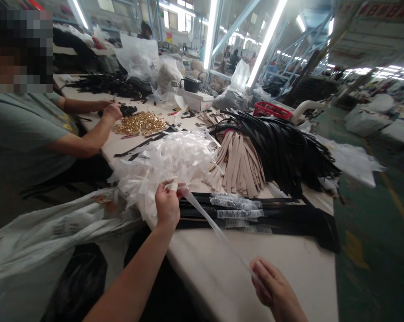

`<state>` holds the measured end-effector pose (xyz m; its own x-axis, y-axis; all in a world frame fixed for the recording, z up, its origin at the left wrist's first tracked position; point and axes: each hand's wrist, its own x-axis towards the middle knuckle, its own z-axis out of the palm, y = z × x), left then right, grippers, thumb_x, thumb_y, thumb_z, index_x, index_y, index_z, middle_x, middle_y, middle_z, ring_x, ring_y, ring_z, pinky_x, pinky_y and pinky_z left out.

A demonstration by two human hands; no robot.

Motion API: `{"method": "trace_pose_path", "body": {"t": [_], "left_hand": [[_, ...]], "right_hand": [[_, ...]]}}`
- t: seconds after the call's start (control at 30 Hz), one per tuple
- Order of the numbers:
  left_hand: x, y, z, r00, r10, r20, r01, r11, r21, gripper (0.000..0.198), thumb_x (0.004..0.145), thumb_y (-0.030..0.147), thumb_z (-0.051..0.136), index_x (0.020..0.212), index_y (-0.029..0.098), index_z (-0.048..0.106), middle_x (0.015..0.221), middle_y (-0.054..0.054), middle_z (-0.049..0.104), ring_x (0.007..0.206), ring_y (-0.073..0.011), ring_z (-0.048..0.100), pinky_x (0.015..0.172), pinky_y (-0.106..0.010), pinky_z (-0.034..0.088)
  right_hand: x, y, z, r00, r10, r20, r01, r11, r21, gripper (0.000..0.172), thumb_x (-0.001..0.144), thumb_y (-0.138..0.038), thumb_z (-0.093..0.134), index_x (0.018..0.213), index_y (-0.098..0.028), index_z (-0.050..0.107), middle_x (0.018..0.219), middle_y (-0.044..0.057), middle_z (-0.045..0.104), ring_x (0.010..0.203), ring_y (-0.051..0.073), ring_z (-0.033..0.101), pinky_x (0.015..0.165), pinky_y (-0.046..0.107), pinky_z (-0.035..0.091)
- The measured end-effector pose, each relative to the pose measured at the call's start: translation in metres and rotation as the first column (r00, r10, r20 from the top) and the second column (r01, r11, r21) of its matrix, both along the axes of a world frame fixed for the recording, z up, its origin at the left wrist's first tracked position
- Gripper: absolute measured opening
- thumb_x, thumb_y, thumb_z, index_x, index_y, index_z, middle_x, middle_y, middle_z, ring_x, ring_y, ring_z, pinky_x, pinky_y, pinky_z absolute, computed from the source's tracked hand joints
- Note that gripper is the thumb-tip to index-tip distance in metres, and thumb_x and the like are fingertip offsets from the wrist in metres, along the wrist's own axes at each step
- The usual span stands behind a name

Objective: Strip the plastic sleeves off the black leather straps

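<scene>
I get white light from long ceiling tubes (pixel 268 40), glaring and slanted on my feed, with bright windows (pixel 189 23) behind. The heap of plastic strips (pixel 185 152) throws back sheen; below the table (pixel 289 259) I see deep shadow. The right hand (pixel 272 286) looks slightly soft, the far background blurs, and the edges stretch with wide-angle distortion.

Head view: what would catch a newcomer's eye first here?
The translucent strip stretched between the left hand and right hand, in the foreground. Behind the left hand lies a pale plastic heap, with black straps to its right and a gold-coloured pile farther back, leftward.
</scene>
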<state>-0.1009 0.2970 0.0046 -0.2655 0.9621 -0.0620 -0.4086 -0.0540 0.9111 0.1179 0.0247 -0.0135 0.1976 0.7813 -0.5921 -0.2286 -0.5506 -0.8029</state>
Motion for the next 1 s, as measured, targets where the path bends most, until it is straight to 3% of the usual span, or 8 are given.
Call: {"method": "trace_pose_path", "body": {"t": [0.1,0.17,0.23,0.3,0.43,0.57,0.77,1.0], "left_hand": [[-0.003,0.007,0.007,0.998,0.043,-0.041,-0.041,0.999,0.036,0.028,0.083,0.036,0.067,0.103,0.019,0.056,0.079,-0.001,0.071,0.051,-0.0111,0.062,0.053,-0.024,0.052],[-0.001,0.004,0.014,0.99,0.08,-0.114,-0.071,0.994,0.078,0.024,0.085,0.035,0.066,0.102,0.02,0.057,0.077,0.001,0.07,0.048,-0.0092,0.059,0.051,-0.021,0.049],[0.006,-0.007,0.022,0.979,0.051,-0.199,-0.03,0.994,0.107,0.02,0.086,0.034,0.066,0.099,0.021,0.058,0.075,0.001,0.069,0.047,-0.0087,0.058,0.05,-0.02,0.047],[0.018,-0.024,0.03,0.967,-0.059,-0.249,0.087,0.991,0.102,0.017,0.087,0.034,0.065,0.095,0.02,0.06,0.074,0.0,0.069,0.045,-0.0091,0.057,0.049,-0.02,0.046],[0.039,-0.058,0.037,0.949,-0.237,-0.208,0.257,0.964,0.075,0.015,0.085,0.033,0.069,0.084,0.019,0.062,0.072,-0.001,0.069,0.053,-0.0122,0.061,0.054,-0.023,0.048],[0.037,-0.069,0.03,0.959,-0.265,-0.103,0.267,0.964,0.011,0.016,0.077,0.03,0.075,0.079,0.018,0.065,0.07,0.0,0.068,0.058,-0.0127,0.061,0.056,-0.023,0.047],[0.016,-0.053,0.017,0.962,-0.253,-0.102,0.251,0.967,-0.037,0.019,0.077,0.031,0.075,0.086,0.017,0.066,0.063,0.002,0.063,0.045,-0.0067,0.046,0.044,-0.019,0.036],[0.011,-0.027,0.013,0.977,-0.212,-0.031,0.213,0.977,0.018,0.016,0.078,0.03,0.073,0.085,0.017,0.066,0.06,0.004,0.06,0.046,-0.0073,0.045,0.042,-0.019,0.033]], "right_hand": [[0.009,0.006,-0.002,0.973,0.158,0.17,-0.162,0.987,0.007,0.044,0.089,-0.06,0.055,0.074,-0.02,0.052,0.057,-0.005,0.047,0.047,0.008,0.035,0.046,0.022,0.023],[0.012,0.013,0.007,0.874,0.279,0.398,-0.302,0.953,-0.004,0.039,0.087,-0.056,0.06,0.072,-0.02,0.059,0.064,0.0,0.059,0.057,0.014,0.05,0.054,0.026,0.037],[0.008,0.03,0.028,0.759,0.255,0.6,-0.342,0.939,0.033,0.029,0.082,-0.05,0.069,0.089,-0.022,0.069,0.09,0.008,0.071,0.084,0.024,0.063,0.077,0.036,0.048],[-0.006,0.058,0.055,0.722,0.126,0.681,-0.329,0.928,0.177,0.044,0.082,-0.044,0.071,0.121,-0.027,0.064,0.124,0.01,0.066,0.113,0.029,0.059,0.101,0.043,0.042],[-0.043,0.136,0.087,0.85,0.082,0.521,-0.35,0.827,0.439,0.046,0.086,-0.041,0.067,0.128,-0.023,0.058,0.121,0.009,0.066,0.108,0.025,0.062,0.097,0.04,0.047],[-0.061,0.177,0.068,0.942,0.309,0.129,-0.334,0.841,0.425,0.03,0.08,-0.044,0.073,0.088,-0.016,0.065,0.07,-0.002,0.063,0.059,0.012,0.053,0.057,0.024,0.041],[-0.059,0.157,0.043,0.937,0.31,-0.164,-0.227,0.892,0.39,0.035,0.068,-0.036,0.084,0.071,-0.017,0.056,0.064,-0.006,0.052,0.059,0.008,0.04,0.058,0.022,0.029],[-0.054,0.134,0.044,0.908,0.407,-0.103,-0.358,0.877,0.32,0.033,0.071,-0.041,0.082,0.069,-0.016,0.061,0.061,-0.006,0.048,0.057,0.009,0.034,0.056,0.023,0.022]]}}
